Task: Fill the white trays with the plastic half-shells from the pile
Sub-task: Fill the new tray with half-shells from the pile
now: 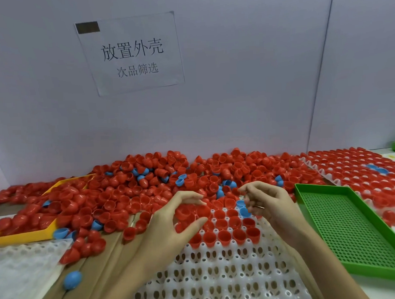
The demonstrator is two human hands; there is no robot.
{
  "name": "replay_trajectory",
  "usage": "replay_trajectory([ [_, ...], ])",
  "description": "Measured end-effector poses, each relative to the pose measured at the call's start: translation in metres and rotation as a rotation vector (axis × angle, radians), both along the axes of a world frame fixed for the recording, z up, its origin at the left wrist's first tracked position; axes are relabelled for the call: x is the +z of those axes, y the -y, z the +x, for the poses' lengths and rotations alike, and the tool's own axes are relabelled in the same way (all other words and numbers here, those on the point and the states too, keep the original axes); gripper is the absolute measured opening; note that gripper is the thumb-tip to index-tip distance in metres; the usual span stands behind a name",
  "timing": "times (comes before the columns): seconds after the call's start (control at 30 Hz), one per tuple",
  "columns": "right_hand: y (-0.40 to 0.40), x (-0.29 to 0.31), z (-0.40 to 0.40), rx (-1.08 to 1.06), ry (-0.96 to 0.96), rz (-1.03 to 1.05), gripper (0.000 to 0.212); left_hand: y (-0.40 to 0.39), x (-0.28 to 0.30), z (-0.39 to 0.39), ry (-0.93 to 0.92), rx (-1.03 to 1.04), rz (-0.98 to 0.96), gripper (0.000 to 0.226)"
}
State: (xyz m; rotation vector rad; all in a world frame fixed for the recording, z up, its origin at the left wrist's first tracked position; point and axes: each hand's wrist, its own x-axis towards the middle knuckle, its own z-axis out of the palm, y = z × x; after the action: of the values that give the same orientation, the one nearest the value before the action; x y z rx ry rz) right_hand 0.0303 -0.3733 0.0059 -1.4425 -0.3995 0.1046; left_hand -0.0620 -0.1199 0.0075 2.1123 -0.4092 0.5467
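Pile of half-shells point(148, 186): glossy red cups, a few blue, against the back wall. White tray point(218, 271) holds red shells in its far rows only. Left hand point(172, 224) cups red shells loosely; right hand point(267, 202) pinches a blue shell point(244, 211). Green tray point(351, 231) alongside.

Red half-shells point(224, 235) fill white tray's point(218, 271) far rows, seemingly upright.

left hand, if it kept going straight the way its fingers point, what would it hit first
Likely the red plastic half-shells under its curled fingertips, at the white tray's far edge; the left hand points up-right toward the pile, though depth is unclear.
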Motion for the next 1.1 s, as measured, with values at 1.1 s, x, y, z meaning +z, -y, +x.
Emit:
replay_trajectory([
  [1.1, -0.037, 0.005, -0.039, 0.376, 0.258, -0.261, 0.024, 0.011, -0.003, -0.029, 0.009, 0.094, -0.065, 0.016],
])
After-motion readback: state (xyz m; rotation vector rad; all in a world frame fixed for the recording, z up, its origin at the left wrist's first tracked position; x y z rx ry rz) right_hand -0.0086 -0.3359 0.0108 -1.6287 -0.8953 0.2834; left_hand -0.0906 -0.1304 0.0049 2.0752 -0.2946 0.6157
